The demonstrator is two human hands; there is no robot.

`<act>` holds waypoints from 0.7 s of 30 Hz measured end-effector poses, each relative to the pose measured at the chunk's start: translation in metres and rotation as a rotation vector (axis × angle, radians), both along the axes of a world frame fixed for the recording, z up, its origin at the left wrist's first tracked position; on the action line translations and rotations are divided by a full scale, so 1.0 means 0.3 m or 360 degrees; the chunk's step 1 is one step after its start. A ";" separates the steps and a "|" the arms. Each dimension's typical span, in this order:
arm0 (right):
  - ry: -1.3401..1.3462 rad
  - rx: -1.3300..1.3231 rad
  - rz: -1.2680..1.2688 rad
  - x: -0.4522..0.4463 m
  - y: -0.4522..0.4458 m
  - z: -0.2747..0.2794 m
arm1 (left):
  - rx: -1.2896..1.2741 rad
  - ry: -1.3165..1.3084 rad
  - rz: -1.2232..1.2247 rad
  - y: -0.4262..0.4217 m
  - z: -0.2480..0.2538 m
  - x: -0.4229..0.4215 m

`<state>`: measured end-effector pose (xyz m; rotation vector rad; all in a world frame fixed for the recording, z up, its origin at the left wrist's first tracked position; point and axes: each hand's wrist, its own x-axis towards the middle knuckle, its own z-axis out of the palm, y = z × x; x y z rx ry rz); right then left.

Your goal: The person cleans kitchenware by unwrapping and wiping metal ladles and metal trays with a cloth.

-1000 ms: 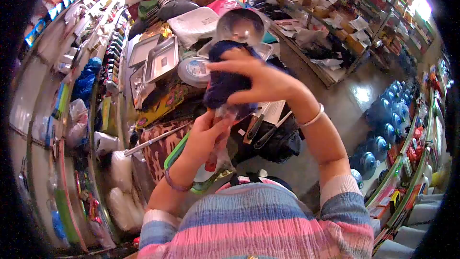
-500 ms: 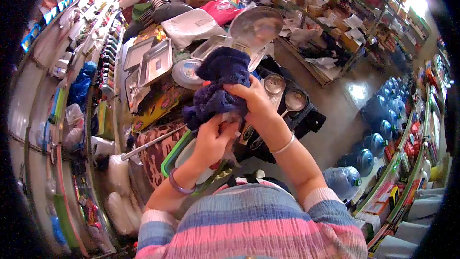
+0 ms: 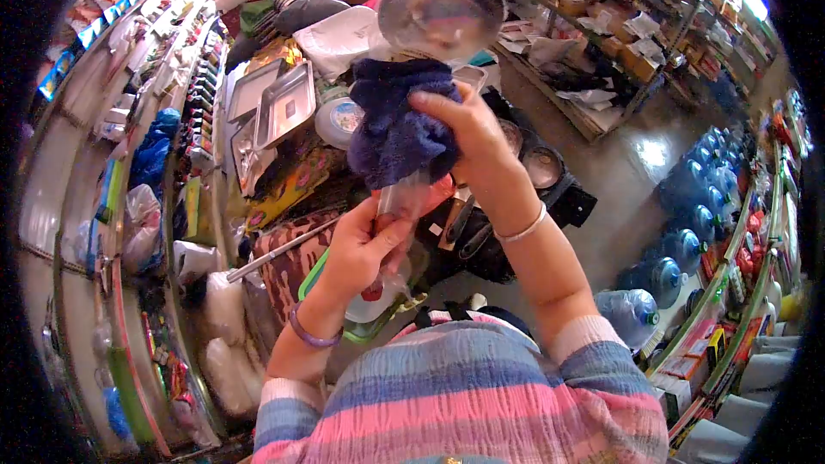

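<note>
A long-handled utensil with a big, shiny round metal head (image 3: 443, 13), like a large ladle, points away from me. My left hand (image 3: 371, 245) is closed around its handle, low down near my body, where clear plastic shows. My right hand (image 3: 464, 125) grips a dark blue cloth (image 3: 400, 125) bunched around the upper handle, just below the head. The cloth hides that stretch of handle and some of my right fingers.
On the table ahead are metal trays (image 3: 288, 103), a round plastic-lidded tub (image 3: 339, 120) and a ladle (image 3: 543, 165). A metal pole (image 3: 284, 249) lies at left. Water jugs (image 3: 662, 283) line the floor at right. Packed shelves (image 3: 584, 26) stand behind.
The round head has moved up and away from me. My right hand and the cloth have shifted up slightly, while my left hand is lower, exposing more handle between them.
</note>
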<state>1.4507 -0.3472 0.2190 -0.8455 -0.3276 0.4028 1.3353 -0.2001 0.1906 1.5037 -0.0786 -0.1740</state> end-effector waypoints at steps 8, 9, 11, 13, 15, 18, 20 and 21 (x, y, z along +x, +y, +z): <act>-0.0246 -0.0252 0.0260 -0.085 0.031 -0.085 | -0.0103 -0.0053 0.0192 0.022 -0.067 0.026; -0.0288 -0.0358 0.0249 -0.088 0.021 -0.085 | -0.0107 -0.0104 0.0202 0.022 -0.071 0.027; -0.0386 -0.0574 0.0232 -0.090 -0.005 -0.079 | -0.0105 -0.0114 0.0156 0.023 -0.066 0.029; -0.0545 -0.0896 0.0171 -0.101 -0.049 -0.065 | -0.0131 -0.0122 0.0180 0.026 -0.061 0.029; -0.0546 -0.1170 0.0033 -0.099 -0.090 -0.073 | -0.0186 -0.0130 0.0269 0.027 -0.058 0.027; -0.0160 -0.0977 -0.0271 -0.025 -0.163 -0.187 | -0.0068 -0.0237 0.0166 0.080 -0.064 0.012; -0.0021 -0.0325 -0.0569 0.012 -0.211 -0.202 | -0.0014 -0.0160 0.0186 0.077 -0.026 0.017; -0.0104 -0.0091 -0.0793 -0.009 -0.234 -0.152 | 0.0013 -0.0123 0.0191 0.075 -0.013 0.021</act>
